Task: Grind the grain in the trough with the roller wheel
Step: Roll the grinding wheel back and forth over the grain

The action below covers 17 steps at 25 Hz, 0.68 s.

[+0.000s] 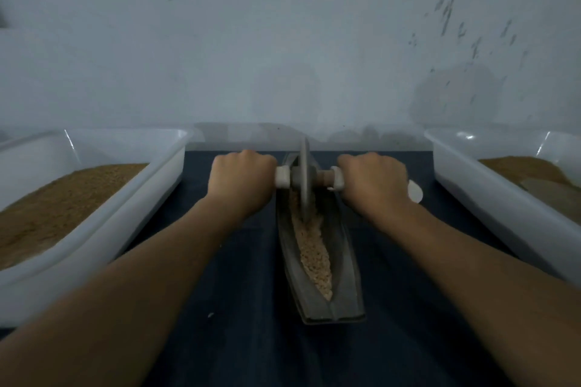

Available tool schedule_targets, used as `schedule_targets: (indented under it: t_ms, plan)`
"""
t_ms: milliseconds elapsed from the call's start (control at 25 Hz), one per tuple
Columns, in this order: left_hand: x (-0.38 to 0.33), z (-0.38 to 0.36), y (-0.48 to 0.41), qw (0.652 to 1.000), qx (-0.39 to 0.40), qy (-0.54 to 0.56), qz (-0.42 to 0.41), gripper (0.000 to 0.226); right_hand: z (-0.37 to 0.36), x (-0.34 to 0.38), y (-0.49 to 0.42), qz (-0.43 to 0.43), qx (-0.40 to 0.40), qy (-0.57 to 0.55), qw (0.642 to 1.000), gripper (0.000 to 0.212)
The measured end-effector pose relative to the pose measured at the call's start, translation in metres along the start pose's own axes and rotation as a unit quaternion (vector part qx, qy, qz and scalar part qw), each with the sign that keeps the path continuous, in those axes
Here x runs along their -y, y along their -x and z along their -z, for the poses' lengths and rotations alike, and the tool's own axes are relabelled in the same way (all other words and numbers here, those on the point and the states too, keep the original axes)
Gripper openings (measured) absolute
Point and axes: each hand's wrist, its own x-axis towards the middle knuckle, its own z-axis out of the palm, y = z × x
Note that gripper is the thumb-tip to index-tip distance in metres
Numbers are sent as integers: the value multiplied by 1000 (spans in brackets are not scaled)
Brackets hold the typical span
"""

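Both hands clenched on the axle: left hand point(241, 181), right hand point(374, 182); roller wheel point(304, 179) upright in trough point(345, 261), on grain point(314, 248).

The left hand point(241, 181) and right hand point(375, 181) are covering the axle point(323, 177) ends, and the wheel point(304, 173) is hiding the trough's point(345, 261) far end, its lower rim lying buried in grain point(314, 248). Frame edges are cutting off the left tub point(132, 223) and right tub point(490, 207), and the right wrist is masking most of a white object point(415, 192).

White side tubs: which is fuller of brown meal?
The left tub: meal fills it close to the rim. The right tub shows a smaller pile and bare wall.
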Motion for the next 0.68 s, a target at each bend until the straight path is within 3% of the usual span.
schedule_targets:
  t_ms: [120, 200, 280, 360, 480, 560, 640, 680]
  plan:
    - [4, -1, 16, 1000, 22, 17, 8, 7, 9, -4, 2, 37, 11, 6, 999, 21]
    - [6, 2, 44, 997, -48, 8, -58, 31, 6, -15, 37, 70, -34, 0, 997, 41]
    - [8, 7, 54, 985, -135, 7, -108, 40, 3, -23, 64, 81, -77, 17, 994, 47]
    - [6, 8, 46, 991, -106, -9, -84, 34, -4, -22, 59, 61, -76, 15, 995, 43]
    - [-3, 4, 9, 999, -18, -34, -32, 4, -4, -5, 15, 0, 16, -53, 998, 24]
    - [-1, 8, -8, 999, 38, -19, -21, 8, 1, 0, -7, -7, 50, -58, 997, 15]
    - [1, 10, 4, 999, 12, -21, -35, 3, 3, -7, 7, 11, 42, -55, 998, 23]
    - [2, 9, 19, 998, -22, -22, -45, 14, 4, -12, 23, 36, 5, -39, 999, 30]
